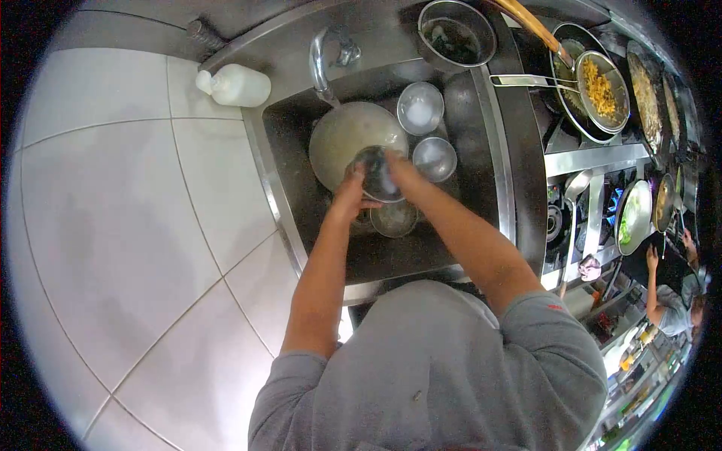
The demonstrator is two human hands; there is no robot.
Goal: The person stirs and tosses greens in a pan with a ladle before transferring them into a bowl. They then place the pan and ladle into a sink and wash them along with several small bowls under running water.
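Note:
Over the sink, both hands are at a small metal bowl (382,183), tilted so that its dark inside faces up. My left hand (350,192) grips its left side, with fingers curled under the lower edge. At the right rim is my right hand (403,173), closed on the bowl and slightly smeared by motion. Just behind them, a large round basin (331,143) holds cloudy water. Two small metal bowls, one farther back (420,109) and one nearer (435,159), sit to the right. Another metal bowl (394,219) lies below my hands, partly covered.
A faucet (319,68) rises at the sink's back edge. A white bottle (239,85) stands at the left corner, a dark-bottomed pot (456,37) at the back right. On the stove to the right are a strainer with yellow food (602,90) and a pan (636,214); a co-worker (673,304) stands beyond.

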